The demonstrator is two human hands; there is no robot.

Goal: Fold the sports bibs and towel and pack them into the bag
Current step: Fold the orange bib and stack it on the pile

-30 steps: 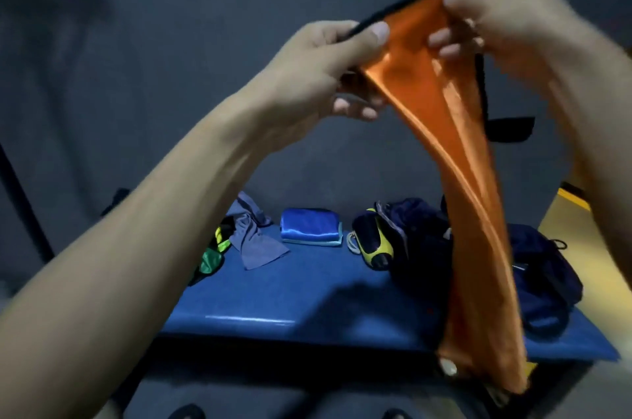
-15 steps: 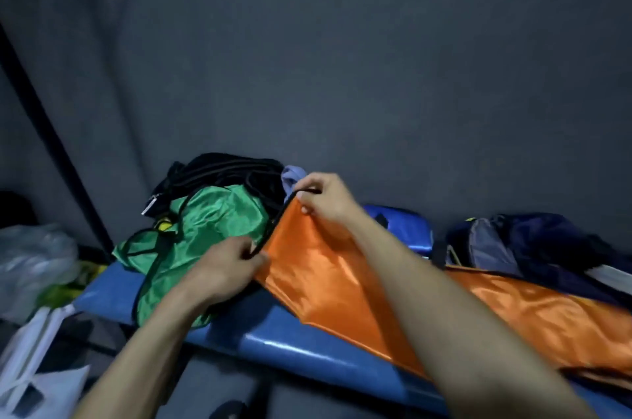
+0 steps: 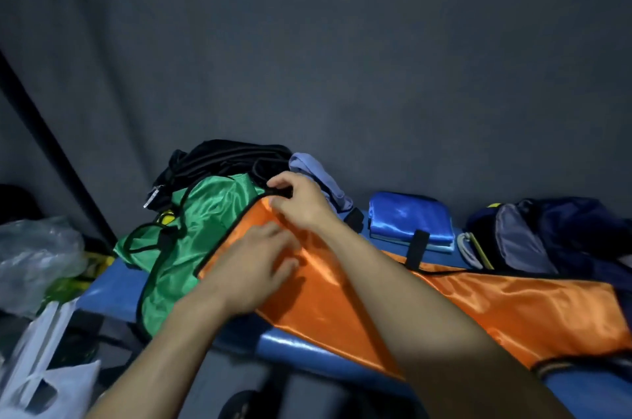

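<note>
An orange bib point(image 3: 478, 309) with black trim lies stretched along the blue bench point(image 3: 307, 350). My right hand point(image 3: 301, 203) pinches its black-edged far corner. My left hand point(image 3: 253, 268) lies flat on the orange cloth with fingers spread. A green bib point(image 3: 191, 237) lies crumpled under the orange bib's left end. A folded blue bib point(image 3: 407, 217) rests on a light towel at the back. The dark navy bag point(image 3: 554, 234) sits at the right end. A lilac-grey cloth point(image 3: 318, 175) lies behind my right hand.
Black fabric with straps point(image 3: 225, 158) is heaped behind the green bib. Plastic bags point(image 3: 37, 254) and a white bag point(image 3: 41, 367) sit on the floor to the left. A dark pole point(image 3: 51, 152) leans against the grey wall.
The orange bib went from hanging in the air to lying on the bench. My left hand let go of its edge and now lies flat on the cloth.
</note>
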